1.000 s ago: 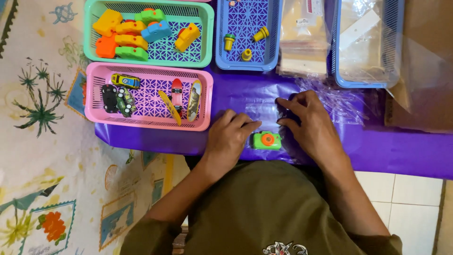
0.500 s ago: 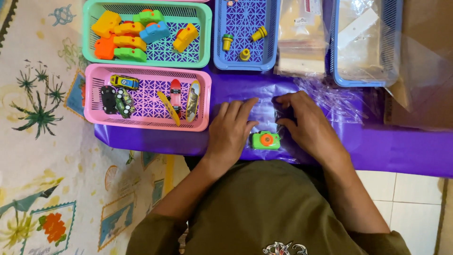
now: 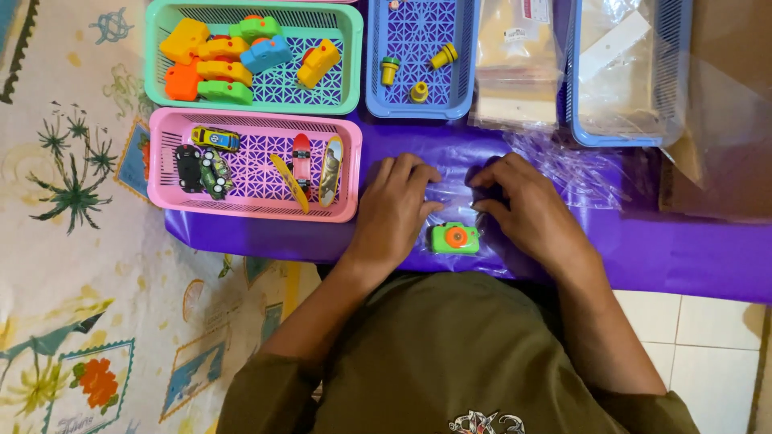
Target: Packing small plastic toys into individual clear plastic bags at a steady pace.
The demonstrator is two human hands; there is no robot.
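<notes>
1. Compared with the picture of one second ago, the left hand (image 3: 392,210) has moved farther and its fingers, bent before, now lie stretched and flat on a clear plastic bag (image 3: 452,193)
2. The right hand (image 3: 523,213) stays almost at the same place; its fingers are curled and pinch the right edge of the bag, where something dark is under the fingertips, but what it is cannot be told
3. The green toy camera (image 3: 455,238) with an orange lens has not moved; it lies on the purple cover (image 3: 683,249) between the two hands, just on the near side of the bag, close to the left thumb
4. The purple cover is spread over a low surface. On its far part stand a pink basket (image 3: 256,210) with small cars and finger skateboards, a green basket (image 3: 350,56) with colourful toy cameras, a blue basket (image 3: 466,64) with small yellow and green pieces, and another blue basket (image 3: 675,72) with clear wrappers
5. A pile of flat packets (image 3: 515,72) lies between the two blue baskets, and loose clear bags (image 3: 575,173) lie right of the right hand
6. On the left the floor has a patterned mat (image 3: 72,241) with plants and stamps; near right there are white tiles (image 3: 708,354)
</notes>
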